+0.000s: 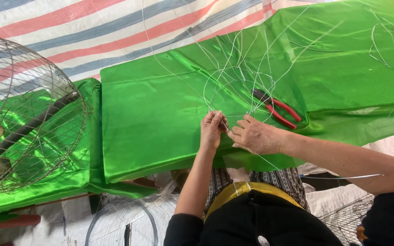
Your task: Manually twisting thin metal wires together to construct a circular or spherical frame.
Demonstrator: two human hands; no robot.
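Observation:
A thin wire frame [233, 86] of loops and long strands lies on a shiny green cloth [151, 123]. My left hand [212, 130] pinches the wire at the near edge of the ring, fingers closed on it. My right hand [256, 135] rests right beside it, fingertips on the same spot of wire. Red-handled pliers [277, 108] lie on the cloth just beyond my right hand, untouched.
A round wire fan guard [28, 114] with a dark pole through it stands at the left. Loose wire pieces [388, 50] lie at the far right of the cloth. A striped tarp [92, 32] covers the ground behind. Another wire ring [119, 223] lies below.

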